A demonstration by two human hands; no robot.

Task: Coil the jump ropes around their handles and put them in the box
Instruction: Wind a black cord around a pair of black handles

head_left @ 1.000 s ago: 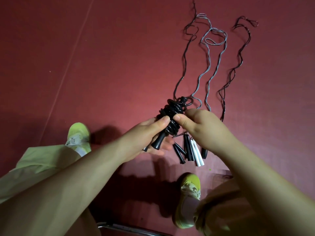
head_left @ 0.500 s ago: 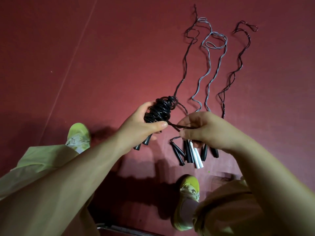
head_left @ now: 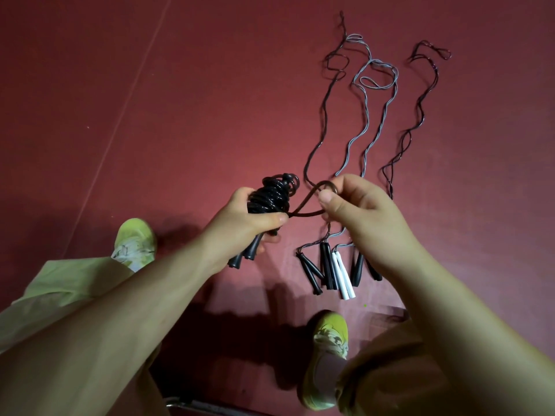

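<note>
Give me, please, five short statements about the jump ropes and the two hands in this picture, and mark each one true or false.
1. The left hand grips a black coiled rope together with its handles. True.
2. The right hand is open and holds nothing. False: it pinches the loose loop of that black rope.
3. A pair of white handles lies on the red floor. True.
4. All the ropes are already coiled. False: the uncoiled ropes lie stretched out on the floor.
5. The box stands beside the white handles. False: no box is visible in this view.
</note>
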